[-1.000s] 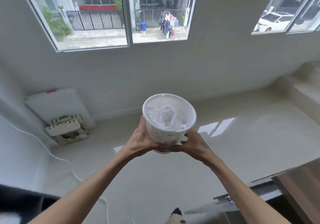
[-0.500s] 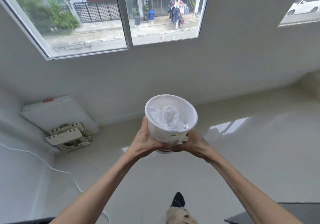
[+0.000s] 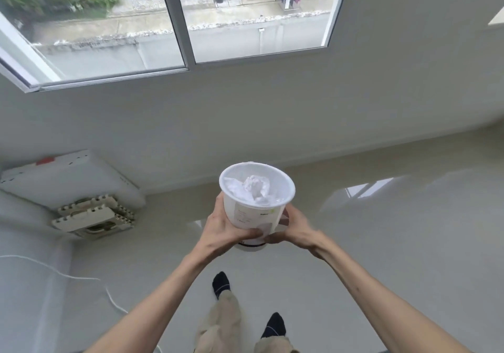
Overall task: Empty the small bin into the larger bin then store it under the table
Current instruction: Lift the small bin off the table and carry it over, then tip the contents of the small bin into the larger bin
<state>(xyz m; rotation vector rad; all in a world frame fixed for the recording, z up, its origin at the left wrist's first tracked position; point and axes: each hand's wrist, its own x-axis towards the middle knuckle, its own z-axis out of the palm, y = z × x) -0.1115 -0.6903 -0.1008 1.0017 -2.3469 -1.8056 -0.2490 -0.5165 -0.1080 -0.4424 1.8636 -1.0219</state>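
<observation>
Both hands are wrapped around the small white bin (image 3: 256, 202), left hand (image 3: 222, 230) on one side, right hand (image 3: 296, 230) on the other, holding it upright out front. Crumpled white paper (image 3: 255, 187) sits inside it.

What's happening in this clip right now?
A person is standing on a glossy floor below a window, holding a small white bin upright in front of them with both hands. The left hand wraps one side, the right hand the other, low on its body. Crumpled white paper is inside, so it has not been emptied. No larger bin or table shows in this view.
</observation>
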